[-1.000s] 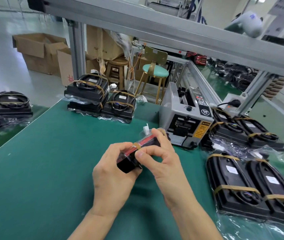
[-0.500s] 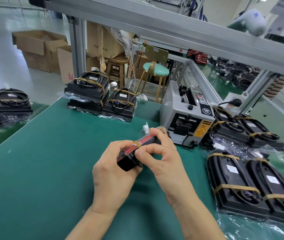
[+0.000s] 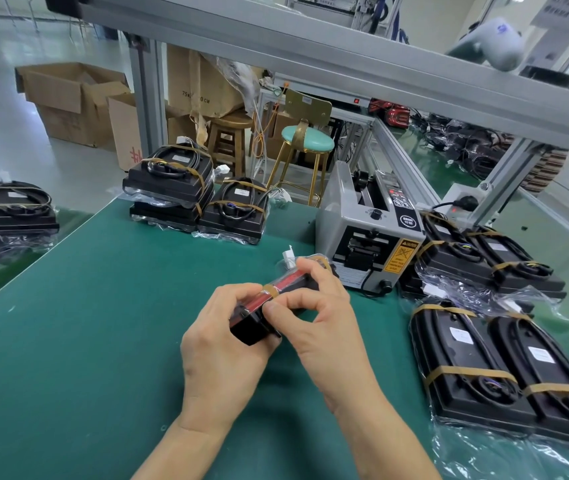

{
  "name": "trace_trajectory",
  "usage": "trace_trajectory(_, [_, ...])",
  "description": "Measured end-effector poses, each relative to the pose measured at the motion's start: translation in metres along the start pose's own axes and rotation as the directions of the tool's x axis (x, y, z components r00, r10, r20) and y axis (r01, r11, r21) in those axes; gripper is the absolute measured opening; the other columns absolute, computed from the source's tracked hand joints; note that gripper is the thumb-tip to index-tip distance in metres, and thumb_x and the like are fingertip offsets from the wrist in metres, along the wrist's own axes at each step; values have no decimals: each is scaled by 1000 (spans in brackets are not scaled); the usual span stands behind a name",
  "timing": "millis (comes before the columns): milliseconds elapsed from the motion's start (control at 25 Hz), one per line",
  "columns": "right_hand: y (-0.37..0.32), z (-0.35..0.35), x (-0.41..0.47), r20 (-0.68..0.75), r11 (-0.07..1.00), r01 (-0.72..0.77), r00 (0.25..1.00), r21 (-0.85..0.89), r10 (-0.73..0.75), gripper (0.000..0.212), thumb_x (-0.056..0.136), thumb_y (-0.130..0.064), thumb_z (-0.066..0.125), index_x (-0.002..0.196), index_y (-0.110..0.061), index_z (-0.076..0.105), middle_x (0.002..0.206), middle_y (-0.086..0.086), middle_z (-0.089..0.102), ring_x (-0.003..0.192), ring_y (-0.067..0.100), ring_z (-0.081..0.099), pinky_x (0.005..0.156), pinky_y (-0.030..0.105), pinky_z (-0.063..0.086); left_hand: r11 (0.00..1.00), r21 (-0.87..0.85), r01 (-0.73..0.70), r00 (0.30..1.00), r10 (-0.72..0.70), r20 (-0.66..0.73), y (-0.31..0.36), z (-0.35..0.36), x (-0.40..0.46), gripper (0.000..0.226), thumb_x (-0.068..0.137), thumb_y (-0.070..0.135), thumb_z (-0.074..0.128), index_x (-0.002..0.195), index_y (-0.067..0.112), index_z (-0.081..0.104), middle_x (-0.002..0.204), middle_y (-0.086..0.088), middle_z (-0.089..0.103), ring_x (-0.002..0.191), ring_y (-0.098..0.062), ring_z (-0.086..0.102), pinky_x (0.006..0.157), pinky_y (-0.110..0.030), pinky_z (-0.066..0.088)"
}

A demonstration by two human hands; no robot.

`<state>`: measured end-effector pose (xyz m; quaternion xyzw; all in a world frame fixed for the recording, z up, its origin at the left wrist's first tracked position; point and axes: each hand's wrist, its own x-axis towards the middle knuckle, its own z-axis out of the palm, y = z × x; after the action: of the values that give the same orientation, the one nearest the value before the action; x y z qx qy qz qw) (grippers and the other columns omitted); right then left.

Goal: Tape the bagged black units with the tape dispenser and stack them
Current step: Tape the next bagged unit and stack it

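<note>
I hold a bagged black unit (image 3: 253, 329) on its edge above the green bench mat (image 3: 96, 323). It shows a red side and a brown tape strip across the top. My left hand (image 3: 222, 355) grips its near end from the left. My right hand (image 3: 321, 327) grips it from the right, thumb and forefinger pinching at the tape strip. The grey tape dispenser (image 3: 368, 237) stands just behind my hands. A stack of taped units (image 3: 172, 188) sits at the far edge of the mat. More taped units (image 3: 505, 368) lie flat at the right.
Further bagged units (image 3: 484, 258) lie right of the dispenser, others (image 3: 16, 209) on a bench at the far left. An aluminium frame beam (image 3: 311, 53) crosses overhead. Stools (image 3: 305, 147) and cardboard boxes (image 3: 71, 98) stand beyond the bench.
My hands and the unit have barely moved. The right thumb and forefinger have shifted slightly along the tape strip.
</note>
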<state>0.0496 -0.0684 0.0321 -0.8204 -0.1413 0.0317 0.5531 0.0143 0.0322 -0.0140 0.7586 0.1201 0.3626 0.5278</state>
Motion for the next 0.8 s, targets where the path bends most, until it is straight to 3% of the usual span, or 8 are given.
trace_trajectory(240, [2,7,0,-53,1000,11,999,2,-11,24,73,-16,74,56,-31,68,135,-23,46,137,-1,27,115,38,22,1000,5,-3,1000,3,-1,2,-1,0,59,55,1,87,85,42,57,84,20,65,80,0,60,68,-8,44])
trace_trajectory(360, [8,9,1,-141,976,-7,989,217,38,29,72,-7,75,83,-30,62,124,-15,53,122,2,46,97,23,39,1000,-3,-1,1000,1,19,1,-2,0,55,56,-1,85,88,36,61,85,17,66,80,-2,61,72,-13,46])
trace_trajectory(440, [9,10,1,-127,932,-47,987,358,99,39,74,-6,75,96,-33,57,124,-5,54,116,8,51,92,23,43,1000,5,11,1000,-12,29,2,-1,-1,52,56,0,85,91,32,63,87,16,67,81,-4,61,74,-20,48])
trace_trajectory(600, [8,19,-4,-87,988,53,995,145,-41,52,67,-26,74,112,-34,50,131,-22,42,130,3,36,111,39,31,999,1,33,999,-33,12,1,-2,1,50,57,-1,83,89,31,63,82,16,67,80,1,59,67,-9,44])
trace_trajectory(720, [10,12,1,-41,999,49,998,19,-48,67,53,-43,73,114,-44,44,132,-34,33,131,-9,26,115,37,23,998,-2,57,998,-57,26,-1,-4,3,54,56,-2,83,89,35,62,87,19,66,81,2,60,68,-5,42])
trace_trajectory(800, [12,4,9,-86,1000,10,996,7,-9,67,49,-45,77,110,-44,48,128,-29,39,124,-9,33,113,38,26,999,-1,49,997,-49,65,-1,-5,5,57,52,-2,85,87,37,62,89,23,66,81,3,61,70,-3,41])
